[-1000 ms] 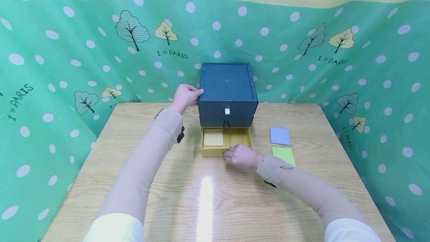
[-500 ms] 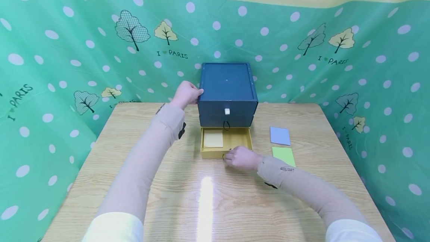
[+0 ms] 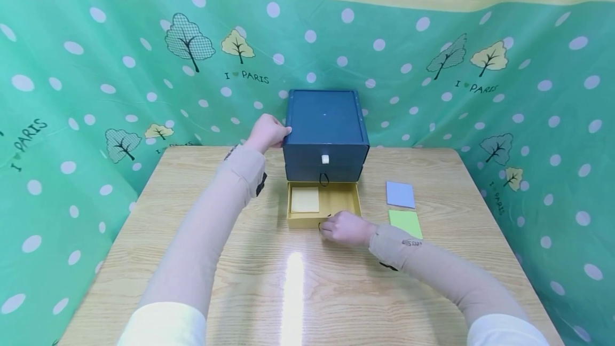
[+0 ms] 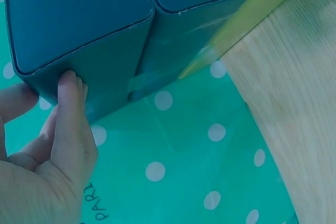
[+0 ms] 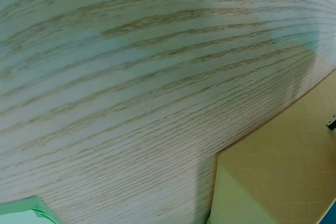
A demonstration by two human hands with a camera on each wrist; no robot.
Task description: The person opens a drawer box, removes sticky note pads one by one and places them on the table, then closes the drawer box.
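My left hand (image 3: 267,133) holds steady the upper left edge of a blue drawer box (image 3: 324,116). In the left wrist view, its fairly straight fingers (image 4: 71,95) press the box's side, with the thumb near the corner. My right hand (image 3: 348,228) is at the front of the pulled-out yellow bottom drawer (image 3: 300,222), its curled fingers pinching the black loop pull (image 3: 319,226), mostly hidden. A cream sticky note pad (image 3: 305,199) lies in the drawer's left part. The right wrist view shows the yellow drawer front (image 5: 283,177) but not the hand.
A blue sticky note pad (image 3: 400,195) and a green one (image 3: 405,223) lie on the wooden table (image 3: 250,287), right of the drawer. The upper drawers are shut, one with a white knob (image 3: 325,159), one with a black loop (image 3: 324,179). A green dotted curtain (image 3: 307,57) hangs behind.
The yellow drawer has slid slightly further out toward me, with my right hand at its pull. My left wrist has risen a little while the hand stays on the box's edge.
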